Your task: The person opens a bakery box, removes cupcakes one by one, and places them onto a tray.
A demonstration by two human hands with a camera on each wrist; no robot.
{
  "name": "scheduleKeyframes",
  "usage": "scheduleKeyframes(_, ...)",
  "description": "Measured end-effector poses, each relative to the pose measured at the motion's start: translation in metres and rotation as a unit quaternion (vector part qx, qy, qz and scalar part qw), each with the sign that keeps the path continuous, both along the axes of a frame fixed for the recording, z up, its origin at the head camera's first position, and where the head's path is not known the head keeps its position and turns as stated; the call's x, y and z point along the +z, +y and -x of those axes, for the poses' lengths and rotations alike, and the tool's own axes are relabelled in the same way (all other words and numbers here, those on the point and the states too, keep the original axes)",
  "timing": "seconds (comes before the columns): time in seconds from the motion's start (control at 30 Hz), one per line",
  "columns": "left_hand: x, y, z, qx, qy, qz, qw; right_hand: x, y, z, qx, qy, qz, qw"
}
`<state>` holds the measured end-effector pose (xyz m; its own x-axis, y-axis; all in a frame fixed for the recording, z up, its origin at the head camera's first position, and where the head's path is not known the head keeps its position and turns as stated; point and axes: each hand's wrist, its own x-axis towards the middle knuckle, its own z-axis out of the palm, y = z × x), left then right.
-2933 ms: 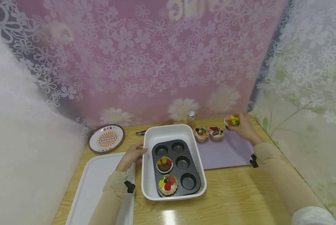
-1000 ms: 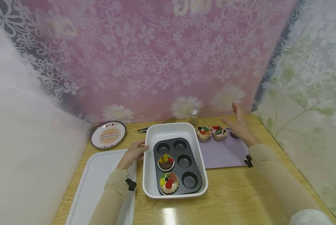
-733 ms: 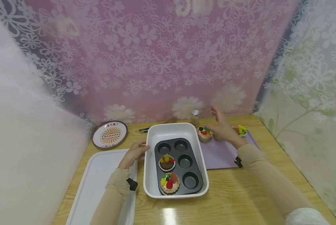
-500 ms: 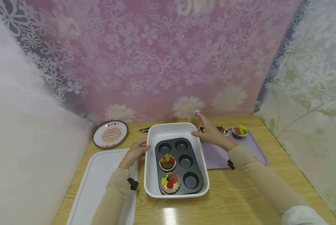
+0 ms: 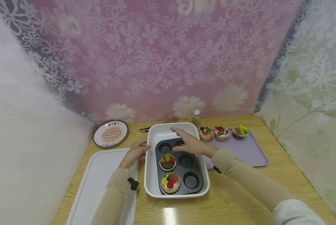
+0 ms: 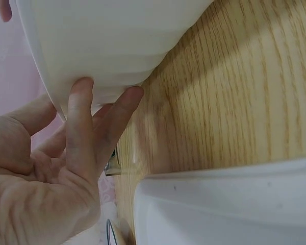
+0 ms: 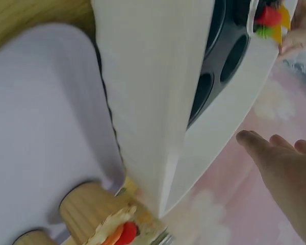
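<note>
Muffin tin [image 5: 180, 171] in white basin [image 5: 151, 175]

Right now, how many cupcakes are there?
5: two cupcakes in the black pan, left side; three cupcakes on the purple tray, far side. Right hand partly hides one cup.

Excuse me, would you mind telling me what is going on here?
A person's left hand holds the left side of a white tub with a dark muffin tin inside, and the right hand is over the tin, holding nothing. Two fruit-topped cupcakes sit in the tin's left row; three more stand along the far edge of the purple tray on the right.
</note>
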<state>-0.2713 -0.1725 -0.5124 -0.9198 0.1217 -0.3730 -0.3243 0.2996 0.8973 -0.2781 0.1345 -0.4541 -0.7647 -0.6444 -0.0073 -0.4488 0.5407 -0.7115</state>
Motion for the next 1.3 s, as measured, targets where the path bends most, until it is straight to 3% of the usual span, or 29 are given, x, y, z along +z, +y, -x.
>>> scheduleKeyframes(0.4,0.0,-0.002,0.0,0.0,0.007,0.0,1.0,-0.007,-0.031,-0.021,0.079,-0.047,-0.047,0.9947)
scheduleKeyframes(1.07,-0.002,0.0,0.0,0.01,0.003,0.0,0.9999,-0.015,-0.046,-0.027,0.128,-0.02,-0.114,0.985)
scheduleKeyframes(1.3,0.0,0.0,-0.002,0.011,0.004,0.002,0.9999,-0.015,-0.046,-0.031,0.144,-0.032,-0.136,0.9798)
